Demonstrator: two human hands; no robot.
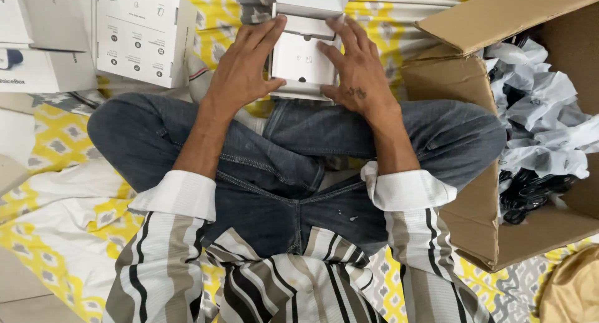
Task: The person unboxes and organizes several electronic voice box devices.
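A small white box (303,61) with its lid flap tipped back lies in front of my crossed legs on the yellow patterned cloth (68,217). My left hand (240,70) grips the box's left side, thumb under its near edge and fingers reaching to the top corner. My right hand (355,67) holds the right side the same way. Inside the box I see a flat white insert with a small dark dot.
A large open cardboard carton (480,192) at the right holds crumpled white paper (543,117) and black cables (530,192). Several white product boxes (143,33) stand at the upper left. My legs in blue jeans (293,167) fill the middle.
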